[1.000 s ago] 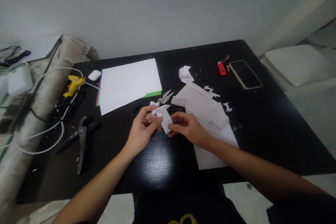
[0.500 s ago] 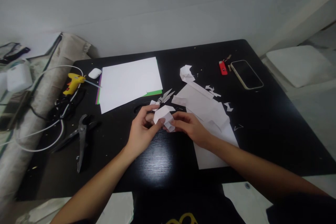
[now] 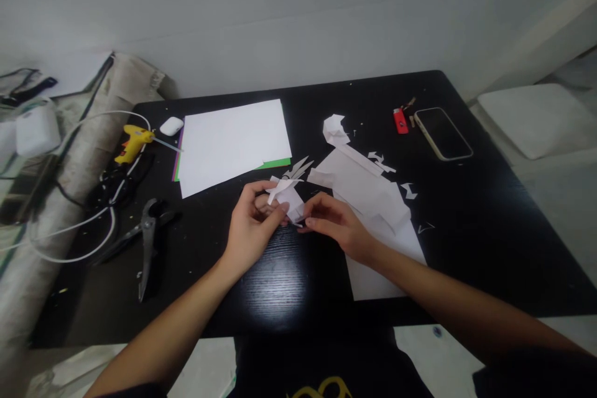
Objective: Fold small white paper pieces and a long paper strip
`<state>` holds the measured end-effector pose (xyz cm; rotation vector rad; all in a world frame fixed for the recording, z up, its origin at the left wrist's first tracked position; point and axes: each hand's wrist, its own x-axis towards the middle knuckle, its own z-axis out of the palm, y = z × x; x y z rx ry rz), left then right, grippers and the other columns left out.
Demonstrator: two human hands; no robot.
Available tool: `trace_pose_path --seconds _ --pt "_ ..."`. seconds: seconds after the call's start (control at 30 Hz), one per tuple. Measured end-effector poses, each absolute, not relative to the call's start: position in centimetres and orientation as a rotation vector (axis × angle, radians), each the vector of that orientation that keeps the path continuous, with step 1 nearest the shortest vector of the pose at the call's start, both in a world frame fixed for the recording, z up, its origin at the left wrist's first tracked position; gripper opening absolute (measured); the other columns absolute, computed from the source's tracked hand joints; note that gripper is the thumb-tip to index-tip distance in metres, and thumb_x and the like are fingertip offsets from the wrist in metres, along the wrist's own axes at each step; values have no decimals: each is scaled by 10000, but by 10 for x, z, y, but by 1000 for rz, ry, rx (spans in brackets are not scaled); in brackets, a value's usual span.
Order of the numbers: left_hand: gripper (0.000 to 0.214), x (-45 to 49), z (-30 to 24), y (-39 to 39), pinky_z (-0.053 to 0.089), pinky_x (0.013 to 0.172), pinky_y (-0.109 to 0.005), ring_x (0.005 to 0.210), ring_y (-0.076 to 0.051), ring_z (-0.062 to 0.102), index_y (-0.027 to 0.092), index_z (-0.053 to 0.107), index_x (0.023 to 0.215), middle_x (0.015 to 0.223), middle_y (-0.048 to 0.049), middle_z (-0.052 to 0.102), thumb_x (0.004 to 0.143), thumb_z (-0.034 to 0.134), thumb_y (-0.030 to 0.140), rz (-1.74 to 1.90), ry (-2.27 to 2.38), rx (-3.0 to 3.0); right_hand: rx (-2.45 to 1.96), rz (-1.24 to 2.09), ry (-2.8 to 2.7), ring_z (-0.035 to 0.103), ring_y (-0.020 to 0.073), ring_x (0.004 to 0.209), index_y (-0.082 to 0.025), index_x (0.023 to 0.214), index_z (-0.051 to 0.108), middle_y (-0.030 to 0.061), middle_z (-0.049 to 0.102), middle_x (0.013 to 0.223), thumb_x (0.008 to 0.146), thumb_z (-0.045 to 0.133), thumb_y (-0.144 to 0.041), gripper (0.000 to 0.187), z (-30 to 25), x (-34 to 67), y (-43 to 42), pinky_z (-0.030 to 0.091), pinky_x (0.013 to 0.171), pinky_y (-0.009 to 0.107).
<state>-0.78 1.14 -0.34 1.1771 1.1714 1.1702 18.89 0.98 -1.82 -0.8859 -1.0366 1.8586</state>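
A small folded white paper piece (image 3: 290, 198) with pointed flaps is held above the black table. My left hand (image 3: 249, 221) is closed around its left side, thumb on the front. At the lower right edge of the piece, my right hand (image 3: 338, 227) is closed in a pinch. Just behind the piece, scissors blades (image 3: 298, 168) show, their handles mostly hidden. White paper sheets and offcuts (image 3: 364, 183) lie to the right, partly under my right forearm. A second folded paper piece (image 3: 334, 129) sits farther back.
A stack of white paper (image 3: 233, 143) over coloured sheets lies back left. Around it are a white case (image 3: 171, 126), a yellow glue gun (image 3: 133, 143) with cables and pliers (image 3: 148, 230). A red lighter (image 3: 400, 120) and a phone (image 3: 443, 134) lie back right on the table (image 3: 489, 249).
The paper piece has been turned in my hands, so its flaps now face differently. My right fingers have shifted slightly to its lower right edge. The view has moved a little.
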Motion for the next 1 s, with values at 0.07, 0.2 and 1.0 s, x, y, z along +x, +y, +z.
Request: trace_pose_path --seconds 0.07,0.2,1.0 --pt "394 -8 -3 11 595 650 -293 596 -142 692 199 566 1153 702 41 708 847 807 257 1181 1171 1174 -914 1817 -1116 665 195 923 -211 914 690 22 661 938 814 847 -339 225 -19 189 9 599 926 399" --pt "369 -7 -3 10 594 652 -306 607 -147 691 205 574 1136 721 30 717 850 804 247 1210 1159 1175 -955 1741 -1191 685 195 905 -221 933 720 34 704 967 773 885 -311 246 -21 189 8 589 927 394" --pt "372 -10 -5 9 583 633 -330 629 -182 710 241 571 1166 733 26 724 866 790 240 1202 1117 1243 -816 1884 -1244 767 226 897 -206 1034 821 74 793 962 888 804 -370 220 -11 194 8 644 874 406"
